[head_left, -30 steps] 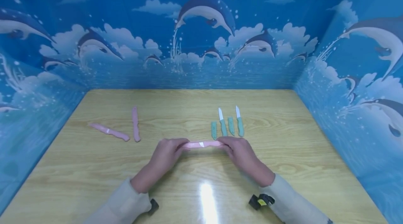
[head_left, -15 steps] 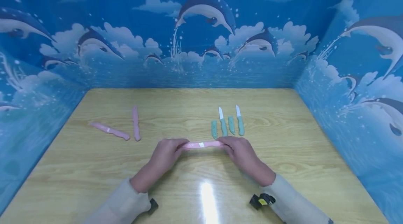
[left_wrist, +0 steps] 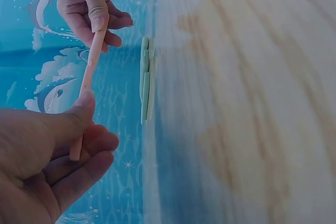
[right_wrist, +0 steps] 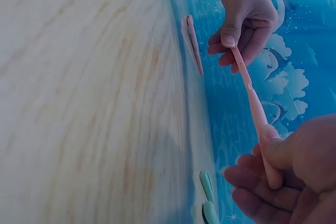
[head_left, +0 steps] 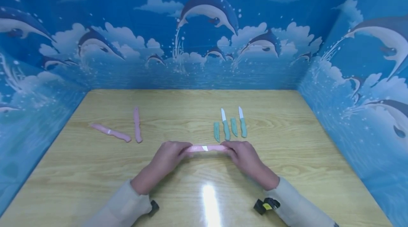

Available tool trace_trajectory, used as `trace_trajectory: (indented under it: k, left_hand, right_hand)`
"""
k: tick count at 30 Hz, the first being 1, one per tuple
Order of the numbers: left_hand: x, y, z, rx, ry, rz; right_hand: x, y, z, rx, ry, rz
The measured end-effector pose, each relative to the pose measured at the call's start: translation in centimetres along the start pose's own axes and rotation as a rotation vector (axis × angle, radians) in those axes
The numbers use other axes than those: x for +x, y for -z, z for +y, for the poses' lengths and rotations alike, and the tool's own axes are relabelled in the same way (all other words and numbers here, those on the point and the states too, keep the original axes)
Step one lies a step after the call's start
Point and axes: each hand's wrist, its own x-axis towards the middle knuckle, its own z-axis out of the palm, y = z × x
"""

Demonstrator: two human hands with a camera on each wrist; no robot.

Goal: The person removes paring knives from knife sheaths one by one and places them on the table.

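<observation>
At the lower centre of the head view, the left hand (head_left: 167,156) and right hand (head_left: 243,154) each pinch one end of a pink sheathed knife (head_left: 205,147) just above the bench (head_left: 287,163). Judging by the white gap, pull straight apart along its length, fingers clear of the blade.

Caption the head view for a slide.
Both hands, left hand and right hand, hold a pink sheathed knife above the wooden table.

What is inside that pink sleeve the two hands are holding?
A sliver of white blade shows at the gap in the pink knife, where cover meets handle. The rest is hidden inside the cover, and the left hand and right hand cover both ends.
</observation>
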Motion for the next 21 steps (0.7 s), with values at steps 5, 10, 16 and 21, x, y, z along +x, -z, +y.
trace_trajectory:
  k: [5,10,16,21]
  left_hand:
    - [0.03,-0.20,-0.10,-0.013,-0.024,0.013]
    - [0.05,-0.15,-0.06,-0.027,0.023,0.047]
    - [0.16,-0.05,0.03,-0.040,0.034,0.042]
    - [0.09,0.04,0.04,-0.032,0.066,0.035]
  right_hand:
    - [0.02,0.08,0.34,0.014,0.040,0.034]
    - [-0.03,0.07,0.12,0.024,0.013,0.001]
    - [0.13,0.07,0.06,0.028,-0.002,0.035]
    - [0.20,0.12,-0.01,0.038,-0.010,0.013]
